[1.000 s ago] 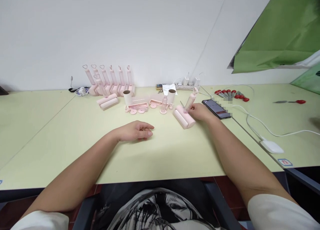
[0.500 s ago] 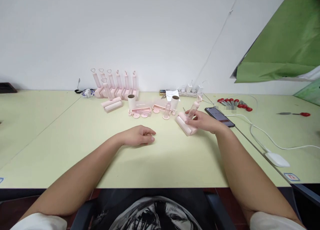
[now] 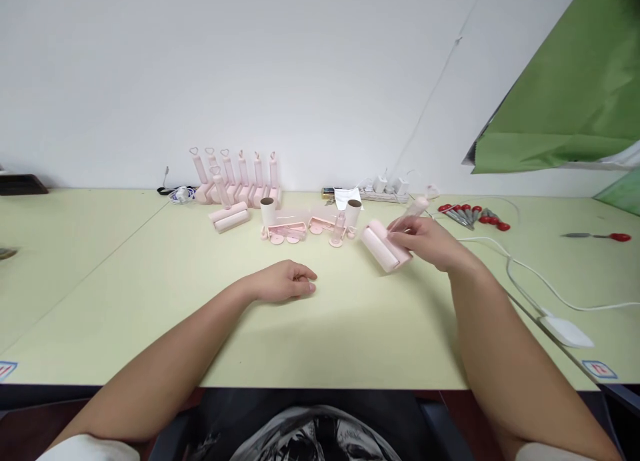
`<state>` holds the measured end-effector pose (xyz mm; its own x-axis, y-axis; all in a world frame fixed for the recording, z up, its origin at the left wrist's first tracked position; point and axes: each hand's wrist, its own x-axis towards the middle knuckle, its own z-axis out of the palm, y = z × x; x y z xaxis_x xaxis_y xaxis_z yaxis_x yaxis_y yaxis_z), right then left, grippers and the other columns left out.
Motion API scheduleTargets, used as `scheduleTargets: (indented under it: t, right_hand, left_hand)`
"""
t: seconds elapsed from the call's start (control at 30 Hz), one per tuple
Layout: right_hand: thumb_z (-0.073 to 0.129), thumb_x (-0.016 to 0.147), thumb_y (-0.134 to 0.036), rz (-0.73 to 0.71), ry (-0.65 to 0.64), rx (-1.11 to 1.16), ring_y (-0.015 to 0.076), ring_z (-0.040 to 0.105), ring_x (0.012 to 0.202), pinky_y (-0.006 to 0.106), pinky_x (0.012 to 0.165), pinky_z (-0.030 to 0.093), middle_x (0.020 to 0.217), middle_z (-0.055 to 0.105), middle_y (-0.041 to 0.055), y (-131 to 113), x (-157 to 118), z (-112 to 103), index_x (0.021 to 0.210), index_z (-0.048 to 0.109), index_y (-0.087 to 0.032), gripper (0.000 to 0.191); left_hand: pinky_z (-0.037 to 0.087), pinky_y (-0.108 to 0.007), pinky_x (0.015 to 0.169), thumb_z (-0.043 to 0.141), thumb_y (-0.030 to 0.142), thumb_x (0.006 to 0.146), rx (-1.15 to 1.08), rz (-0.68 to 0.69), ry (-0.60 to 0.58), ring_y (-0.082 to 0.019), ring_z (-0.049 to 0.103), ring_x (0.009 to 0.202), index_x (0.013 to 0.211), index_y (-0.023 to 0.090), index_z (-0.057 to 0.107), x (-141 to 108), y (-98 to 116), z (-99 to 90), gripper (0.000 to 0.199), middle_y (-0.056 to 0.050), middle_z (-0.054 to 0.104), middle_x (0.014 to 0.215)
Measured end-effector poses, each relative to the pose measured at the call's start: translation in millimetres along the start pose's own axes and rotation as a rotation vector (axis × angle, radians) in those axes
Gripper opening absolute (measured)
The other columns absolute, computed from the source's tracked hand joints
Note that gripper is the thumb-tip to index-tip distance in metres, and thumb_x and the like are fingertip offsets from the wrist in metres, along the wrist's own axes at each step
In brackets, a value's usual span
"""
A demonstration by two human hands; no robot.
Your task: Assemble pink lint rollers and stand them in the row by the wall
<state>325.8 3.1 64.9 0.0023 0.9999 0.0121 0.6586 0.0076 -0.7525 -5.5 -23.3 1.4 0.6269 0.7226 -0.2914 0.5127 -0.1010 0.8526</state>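
Note:
My right hand (image 3: 425, 241) is closed around a pink lint roller (image 3: 383, 247), gripping it where the clear handle meets the head. Its handle leans right, with a heart-shaped loop at the tip, and its wide white roll faces left. My left hand (image 3: 283, 281) rests on the table, thumb and fingers apart and slightly bent, holding nothing. Beyond the hands lie pink roller parts: an open casing (image 3: 287, 231), a second casing (image 3: 323, 224), a clear handle (image 3: 339, 227) standing on a round disc, and white cardboard-cored rolls (image 3: 269, 212).
Several upright lint rollers (image 3: 243, 171) stand in a row by the wall, with another (image 3: 230, 217) in front. A power strip (image 3: 385, 195) with chargers sits at the back. Red-handled tools (image 3: 465, 214), a white cable (image 3: 530, 274) and a white charging pad (image 3: 567, 331) lie to the right.
My right hand has tipped the lint roller, its handle swinging right and its roll turning up to the left. The phone seen earlier is now out of sight. My left hand stays in place.

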Motion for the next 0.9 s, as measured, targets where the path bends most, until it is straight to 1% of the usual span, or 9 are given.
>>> scheduleTargets:
  t: [0.1,0.17,0.23,0.3,0.33,0.43,0.6,0.77,0.9]
  right_hand:
    - [0.068,0.076,-0.034,0.002,0.104,0.074,0.0199,0.062,0.072,0.029,0.059,0.049,0.08,0.069,0.0058,-23.1,-4.5,-14.9,0.091,0.071,-0.019,0.022]
    - [0.07,0.076,-0.034,-0.075,0.194,0.112,0.0202,0.063,0.076,0.03,0.062,0.052,0.085,0.07,0.0065,-45.0,-2.2,-21.6,0.089,0.071,-0.019,0.02]
    - [0.071,0.076,-0.034,-0.175,0.258,0.131,0.0213,0.063,0.083,0.031,0.064,0.055,0.094,0.069,0.0075,-69.1,8.9,-22.9,0.086,0.07,-0.02,0.017]
    - [0.071,0.077,-0.033,-0.242,0.292,0.143,0.0211,0.063,0.085,0.031,0.062,0.057,0.098,0.068,0.0075,-91.2,31.5,-17.7,0.085,0.068,-0.02,0.015]
    - [0.07,0.078,-0.031,-0.268,0.288,0.146,0.0205,0.063,0.085,0.03,0.062,0.057,0.099,0.067,0.0079,-100.5,46.9,-12.6,0.086,0.067,-0.02,0.014]
    - [0.07,0.079,-0.024,-0.215,0.25,0.175,0.0198,0.064,0.078,0.032,0.059,0.057,0.091,0.065,0.0087,-119.4,102.5,10.7,0.086,0.063,-0.018,0.012]
    - [0.067,0.084,-0.023,0.025,0.11,0.24,0.0151,0.063,0.063,0.032,0.056,0.058,0.085,0.062,0.0058,-126.8,185.3,61.9,0.094,0.058,-0.016,0.016]
    - [0.073,0.08,-0.026,0.12,0.071,0.167,0.0159,0.061,0.058,0.034,0.054,0.058,0.077,0.06,0.0048,-122.0,230.1,103.8,0.1,0.057,-0.013,0.029]
    - [0.075,0.079,-0.028,0.158,0.049,0.108,0.0178,0.064,0.057,0.033,0.053,0.057,0.081,0.064,0.0091,-117.0,248.0,124.0,0.103,0.058,-0.011,0.034]
  left_hand:
    - [0.039,-0.025,0.062,0.061,0.057,0.083,-0.015,-0.003,0.01,-0.013,0.048,0.067,0.124,0.016,0.062,2.6,-1.9,3.0,0.058,0.0,0.056,0.078]
    - [0.038,-0.025,0.06,0.061,0.056,0.082,-0.019,-0.004,0.022,-0.013,0.047,0.065,0.121,0.016,0.064,4.3,-2.7,4.7,0.055,0.0,0.055,0.076]
    - [0.037,-0.026,0.059,0.061,0.055,0.082,-0.016,-0.003,0.035,-0.013,0.046,0.064,0.119,0.017,0.065,5.5,-3.1,6.0,0.053,0.001,0.054,0.074]
    - [0.037,-0.026,0.059,0.061,0.054,0.082,-0.013,-0.005,0.046,-0.013,0.047,0.063,0.118,0.018,0.066,5.9,-2.9,6.9,0.052,0.001,0.054,0.073]
    - [0.037,-0.026,0.059,0.061,0.054,0.082,-0.009,-0.005,0.051,-0.013,0.047,0.064,0.118,0.018,0.066,5.9,-2.7,7.3,0.051,0.001,0.055,0.074]
    - [0.038,-0.026,0.061,0.061,0.053,0.081,0.005,-0.001,0.063,-0.014,0.05,0.066,0.117,0.018,0.067,5.3,-2.0,8.0,0.05,-0.001,0.059,0.078]
    - [0.038,-0.026,0.061,0.061,0.049,0.08,-0.008,0.015,0.073,-0.015,0.05,0.066,0.11,0.019,0.068,3.7,-0.2,9.1,0.043,0.0,0.061,0.077]
    - [0.033,-0.026,0.056,0.058,0.046,0.082,-0.004,0.034,0.057,-0.013,0.044,0.059,0.093,0.019,0.069,2.2,2.0,8.3,0.031,0.001,0.056,0.069]
    - [0.038,-0.026,0.059,0.06,0.048,0.08,-0.039,-0.04,0.047,-0.014,0.051,0.065,0.107,0.021,0.068,4.3,0.2,7.8,0.038,0.001,0.063,0.08]
